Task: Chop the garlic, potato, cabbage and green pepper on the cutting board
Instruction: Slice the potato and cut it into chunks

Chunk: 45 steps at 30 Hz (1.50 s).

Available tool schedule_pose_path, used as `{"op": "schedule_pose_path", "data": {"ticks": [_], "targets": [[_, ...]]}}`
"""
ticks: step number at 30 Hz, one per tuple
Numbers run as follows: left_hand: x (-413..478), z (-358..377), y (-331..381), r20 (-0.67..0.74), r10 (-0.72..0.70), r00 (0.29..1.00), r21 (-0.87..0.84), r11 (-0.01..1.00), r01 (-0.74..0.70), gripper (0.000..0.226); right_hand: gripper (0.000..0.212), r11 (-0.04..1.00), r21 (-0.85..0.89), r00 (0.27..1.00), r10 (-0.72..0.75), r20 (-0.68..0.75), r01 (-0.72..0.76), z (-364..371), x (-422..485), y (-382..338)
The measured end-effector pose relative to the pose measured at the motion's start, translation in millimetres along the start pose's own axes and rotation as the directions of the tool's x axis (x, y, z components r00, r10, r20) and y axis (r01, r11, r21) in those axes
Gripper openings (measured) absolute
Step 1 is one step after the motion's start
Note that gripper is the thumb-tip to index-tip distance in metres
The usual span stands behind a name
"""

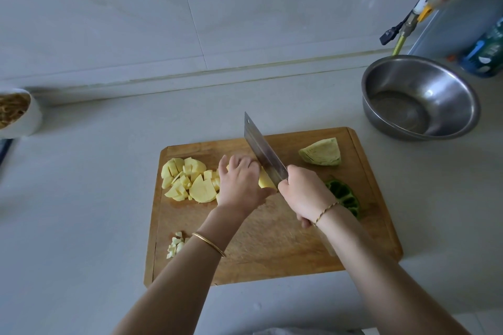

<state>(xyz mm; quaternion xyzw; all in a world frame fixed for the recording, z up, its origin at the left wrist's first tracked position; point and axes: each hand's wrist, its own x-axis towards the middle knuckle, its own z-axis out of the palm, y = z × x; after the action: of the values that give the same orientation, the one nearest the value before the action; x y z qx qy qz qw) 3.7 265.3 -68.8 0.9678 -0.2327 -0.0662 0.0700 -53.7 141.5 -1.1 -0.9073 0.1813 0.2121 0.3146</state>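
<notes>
At centre, my left hand (241,185) curls over the potato (265,181); my right hand (304,194) grips the cleaver (262,151) against its right side, blade running up-left.

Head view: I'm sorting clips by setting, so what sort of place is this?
Most likely a home kitchen counter: a wooden cutting board with chopped potato, a cleaver gripped in the right hand, a steel bowl beside the board, and a tiled wall behind.
</notes>
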Motion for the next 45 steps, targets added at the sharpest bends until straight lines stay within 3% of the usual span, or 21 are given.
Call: {"op": "schedule_pose_path", "data": {"ticks": [4, 9, 13, 17, 21, 29, 35, 38, 41, 45], "targets": [[1.7, 0.6, -0.6, -0.004, 0.015, 1.0, -0.005, 1.0, -0.015, 0.056, 0.02, 0.999, -0.035, 1.0, 0.007, 0.021, -0.006, -0.4, 6.3, -1.5], [0.9, 1.7, -2.7, -0.042, 0.037, 0.998, -0.031, 0.999, -0.039, 0.057, 0.015, 0.998, -0.061, 0.998, -0.016, -0.067, 0.012, 19.4, 12.4, 6.8], [0.6, -2.5, -0.6, 0.0, 0.028, 1.0, 0.005, 1.0, -0.028, 0.06, 0.024, 1.0, -0.022, 0.996, -0.021, -0.083, 0.019, 19.3, 13.2, 13.0], [0.0, -8.9, -1.5, 0.032, 0.052, 0.998, 0.06, 0.997, -0.054, 0.062, 0.021, 0.978, 0.21, 0.997, 0.005, -0.075, 0.011, 1.9, 7.4, 19.5], [11.6, -26.2, -10.5, 0.08, 0.131, 0.988, 0.078, 0.987, -0.138, 0.065, 0.013, 0.925, 0.374, 0.983, 0.01, -0.183, 0.061, -26.3, -1.2, 15.8], [40.0, -24.4, -1.0, 0.353, 0.455, 0.817, 0.229, 0.805, -0.547, 0.078, 0.024, 0.943, 0.325, 0.962, 0.017, -0.274, 0.076, -31.6, -5.5, 17.0], [51.5, -30.3, 3.0, 0.354, 0.541, 0.763, 0.265, 0.724, -0.637, 0.068, 0.028, 0.944, 0.327, 0.968, 0.036, -0.25, 0.05, -28.5, -6.1, 19.5], [50.4, -28.6, 0.8, 0.324, 0.48, 0.815, 0.326, 0.752, -0.573, 0.068, 0.03, 0.948, 0.315, 0.971, 0.039, -0.235, 0.038, -29.0, -6.3, 19.2], [46.0, -25.7, 1.7, 0.257, 0.307, 0.916, 0.379, 0.84, -0.388, 0.067, 0.031, 0.954, 0.299, 0.975, 0.044, -0.218, 0.023, -28.1, -5.4, 19.0], [35.2, -18.7, 4.0, 0.163, 0.16, 0.974, 0.314, 0.927, -0.205, 0.065, 0.033, 0.975, 0.224, 0.981, 0.036, -0.192, 0.008, -19.5, -2.2, 14.8]]}}
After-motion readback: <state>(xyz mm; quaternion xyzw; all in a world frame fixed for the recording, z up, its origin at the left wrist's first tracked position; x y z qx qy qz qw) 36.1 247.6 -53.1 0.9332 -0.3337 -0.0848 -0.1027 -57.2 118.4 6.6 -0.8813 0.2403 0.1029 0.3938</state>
